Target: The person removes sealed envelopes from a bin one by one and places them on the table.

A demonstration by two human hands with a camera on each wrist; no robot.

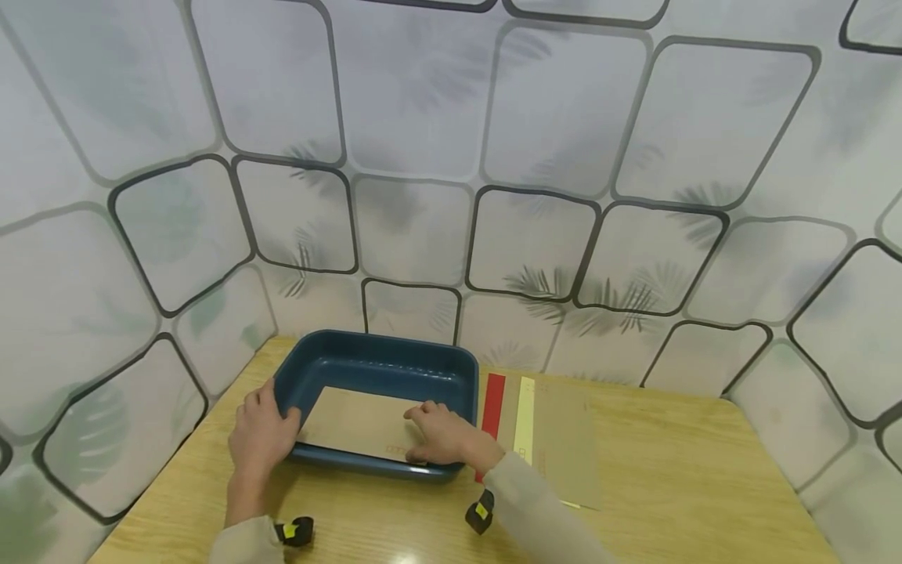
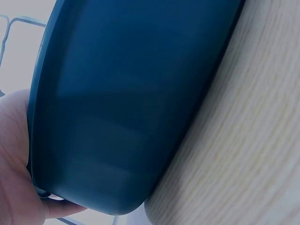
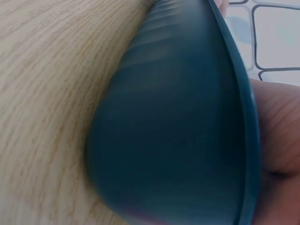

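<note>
A deep blue rectangular pan (image 1: 395, 356) stands on the wooden table, with a flat brown kraft piece (image 1: 352, 419) inside it along the near side. Faint red print shows on the brown piece near its right end. My left hand (image 1: 262, 435) grips the pan's left rim near the front corner; in the left wrist view the hand (image 2: 16, 159) lies along the rim's edge. My right hand (image 1: 444, 435) reaches over the front right rim and holds the right end of the brown piece, thumb near its front edge. In the right wrist view its fingertips are hidden behind the pan wall (image 3: 173, 122).
Right of the pan lies a flat brown kraft sheet (image 1: 567, 439), with a red strip (image 1: 493, 403) and a pale yellow strip (image 1: 524, 415) beside it. Patterned curtain-like walls (image 1: 416, 235) close off the back and sides. The wooden table (image 1: 676, 470) extends to the right.
</note>
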